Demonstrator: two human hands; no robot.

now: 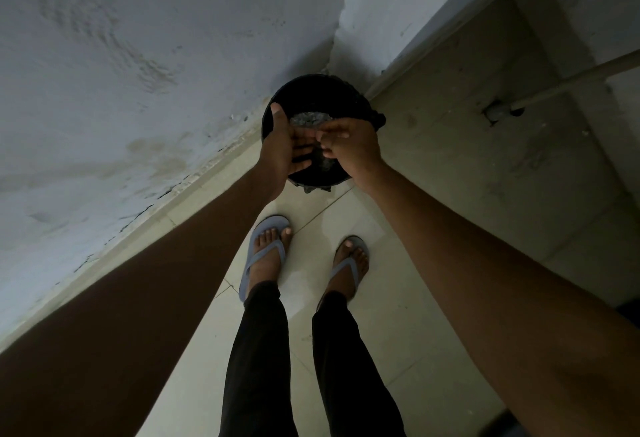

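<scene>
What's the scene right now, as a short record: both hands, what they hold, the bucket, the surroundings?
place: corner where the tiled floor meets the wall
bucket: black, on the floor in the corner
left hand: over the bucket, fingers straight against the wad
right hand: over the bucket, fingers curled, pinching the wad
wad: grey, crumpled; too dim to identify
feet: in sandals, just short of the bucket

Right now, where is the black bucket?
The black bucket stands on the floor in the wall corner, centre of the head view, ahead of the feet and below the left hand and right hand, which pinches a grey wad.
</scene>
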